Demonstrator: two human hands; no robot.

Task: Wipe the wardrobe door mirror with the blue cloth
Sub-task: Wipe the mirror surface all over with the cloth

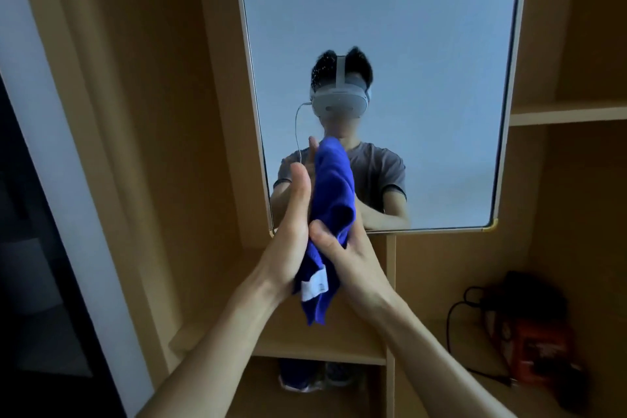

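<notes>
The blue cloth (pixel 330 200), bunched and with a white label near its lower end, stands upright between my two hands in front of the mirror's lower left corner. My left hand (pixel 291 231) lies flat against the cloth's left side, fingers straight and pointing up. My right hand (pixel 342 254) grips the cloth from the right, thumb curled over its lower part. The wardrobe door mirror (pixel 424 61) is tall with a pale frame and reflects a person wearing a headset. The cloth does not touch the glass as far as I can tell.
Wooden wardrobe shelves (pixel 570 114) sit to the right of the mirror. A dark and orange power tool with a black cable (pixel 529 343) lies on the lower right shelf. A lower shelf edge (pixel 319 355) runs below my arms. A white wall and dark doorway are on the left.
</notes>
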